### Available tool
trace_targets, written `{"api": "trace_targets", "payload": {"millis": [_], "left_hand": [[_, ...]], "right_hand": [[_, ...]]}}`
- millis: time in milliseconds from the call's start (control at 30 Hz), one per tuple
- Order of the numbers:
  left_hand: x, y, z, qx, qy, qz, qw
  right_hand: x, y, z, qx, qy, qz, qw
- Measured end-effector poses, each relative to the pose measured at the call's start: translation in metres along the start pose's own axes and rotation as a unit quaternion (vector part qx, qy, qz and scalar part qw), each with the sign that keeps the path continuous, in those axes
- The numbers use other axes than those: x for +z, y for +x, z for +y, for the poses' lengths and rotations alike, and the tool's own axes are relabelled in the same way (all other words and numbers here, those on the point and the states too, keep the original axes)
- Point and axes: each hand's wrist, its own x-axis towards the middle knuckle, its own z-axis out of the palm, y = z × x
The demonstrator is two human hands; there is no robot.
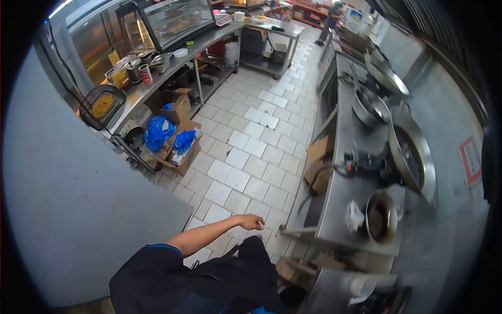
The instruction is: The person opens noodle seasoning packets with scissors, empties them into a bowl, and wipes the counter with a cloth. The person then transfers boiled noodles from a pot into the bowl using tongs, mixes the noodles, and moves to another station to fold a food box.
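Note:
My left hand [252, 222] hangs out in front of my body, above the tiled floor [246, 157]. Its fingers are loosely bent and slightly apart, with nothing visible in them. It touches nothing. To its right stands a steel counter [350, 193] with a pot [380, 215] and a crumpled white bag [354, 215] on top. A large wok [426, 162] sits farther along that counter, beside a black burner [368, 159]. My right hand is out of the picture.
A grey wall panel [94, 209] borders the left side. Beyond it, cardboard boxes [185, 157] with blue plastic bags [158, 133] stand by a steel worktable [172, 65]. A glass display case [180, 23] is above. Far down the aisle stands another person [333, 21].

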Motion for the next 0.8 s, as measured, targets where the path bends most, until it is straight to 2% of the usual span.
{"api": "trace_targets", "payload": {"millis": [33, 100, 133, 200, 267, 300, 333, 367, 400, 433, 467, 500, 533, 567, 600, 633, 667, 700, 767, 800], "left_hand": [[-0.027, 0.022, -0.004, 0.002, -0.006, 0.014, 1.0], [-0.077, 0.062, -0.027, 0.008, -0.085, 0.16, 0.983], [-0.098, 0.072, -0.043, 0.002, -0.09, 0.171, 0.981], [-0.128, 0.077, -0.084, -0.029, -0.048, 0.302, 0.952], [-0.134, 0.069, -0.162, -0.125, -0.031, 0.301, 0.945], [-0.129, 0.056, -0.208, -0.126, 0.121, 0.313, 0.934], [-0.137, 0.029, -0.245, -0.07, 0.307, 0.163, 0.935], [-0.128, 0.007, -0.269, -0.303, 0.137, 0.138, 0.933], [-0.11, -0.023, -0.298, -0.392, 0.091, 0.211, 0.891], [-0.101, -0.056, -0.311, -0.458, 0.074, 0.194, 0.865], [-0.095, -0.088, -0.324, -0.483, 0.034, 0.17, 0.859], [-0.094, -0.115, -0.303, -0.568, -0.06, 0.21, 0.793], [-0.097, -0.136, -0.278, -0.617, -0.116, 0.246, 0.738], [-0.083, -0.151, -0.293, -0.589, 0.0, 0.205, 0.782], [-0.075, -0.156, -0.295, -0.629, -0.058, 0.227, 0.741], [-0.072, -0.156, -0.288, -0.627, -0.039, 0.236, 0.741], [-0.074, -0.158, -0.286, -0.564, 0.052, 0.068, 0.822], [-0.087, -0.15, -0.283, -0.548, 0.039, 0.031, 0.835], [-0.13, -0.109, -0.286, -0.542, -0.018, 0.015, 0.84], [-0.161, -0.083, -0.293, -0.544, -0.049, 0.027, 0.837]], "right_hand": [[0.006, 0.022, -0.011, 0.002, -0.032, -0.017, 0.999], [0.018, 0.066, -0.025, 0.01, -0.103, -0.049, 0.993], [0.021, 0.086, -0.032, 0.018, -0.144, -0.064, 0.987], [0.02, 0.124, -0.045, 0.03, -0.231, -0.095, 0.968], [0.011, 0.161, -0.072, 0.034, -0.301, -0.124, 0.945], [0.004, 0.181, -0.089, 0.031, -0.331, -0.137, 0.933], [-0.002, 0.203, -0.111, 0.025, -0.356, -0.15, 0.922], [-0.009, 0.228, -0.135, 0.017, -0.383, -0.163, 0.909], [-0.013, 0.257, -0.162, 0.006, -0.406, -0.174, 0.897], [-0.019, 0.29, -0.197, 0.002, -0.427, -0.181, 0.886], [-0.025, 0.329, -0.234, 0.005, -0.45, -0.183, 0.874], [-0.028, 0.37, -0.283, 0.012, -0.458, -0.18, 0.871], [-0.031, 0.398, -0.354, 0.02, -0.427, -0.146, 0.892], [-0.035, 0.412, -0.444, 0.026, -0.394, -0.112, 0.912], [-0.041, 0.443, -0.513, -0.011, -0.457, -0.108, 0.883], [-0.037, 0.483, -0.55, -0.05, -0.453, 0.0, 0.89], [-0.027, 0.516, -0.583, -0.087, -0.442, 0.106, 0.887], [-0.022, 0.539, -0.623, -0.089, -0.44, 0.106, 0.887], [-0.015, 0.568, -0.696, -0.05, -0.249, -0.101, 0.962], [-0.004, 0.576, -0.716, -0.048, -0.245, -0.102, 0.963]]}}
